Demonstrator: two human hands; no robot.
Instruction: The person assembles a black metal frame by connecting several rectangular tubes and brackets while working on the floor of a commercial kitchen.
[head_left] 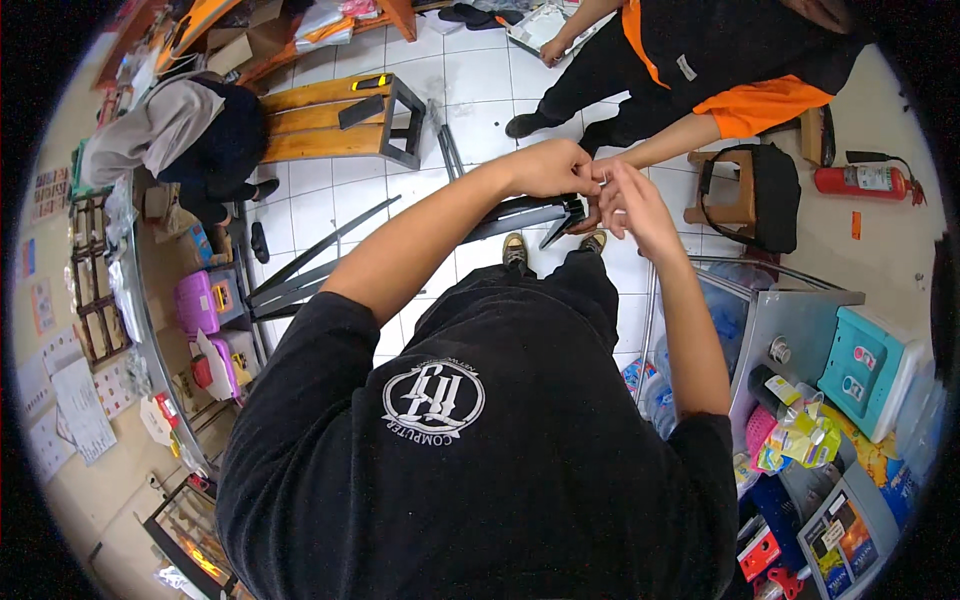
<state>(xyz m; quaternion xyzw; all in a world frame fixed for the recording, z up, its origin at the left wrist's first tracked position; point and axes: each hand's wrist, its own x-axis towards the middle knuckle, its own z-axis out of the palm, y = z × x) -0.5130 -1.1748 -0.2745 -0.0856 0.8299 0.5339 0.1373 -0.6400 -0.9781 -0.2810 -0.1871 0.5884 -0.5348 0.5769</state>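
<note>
My left hand (552, 170) is closed, its fingertips bent down at the end of a black metal bar (530, 216). Close beside it, my right hand (642, 212) has its fingers bent and brought together over the same end. Whatever lies between the fingertips of either hand is too small or hidden to make out. The bar runs leftward beneath my left forearm. A co-worker's forearm (672, 142) reaches in from the right, and that hand meets mine at the bar's end, its fingers partly hidden.
More black metal bars (300, 285) lie on the tiled floor (470, 80) at left. A wooden-slat bench (325, 120) stands ahead. One person (190, 125) bends at far left. The co-worker's other hand touches a white tray (548, 30). A brown stool (722, 185) and fire extinguisher (862, 180) are at right.
</note>
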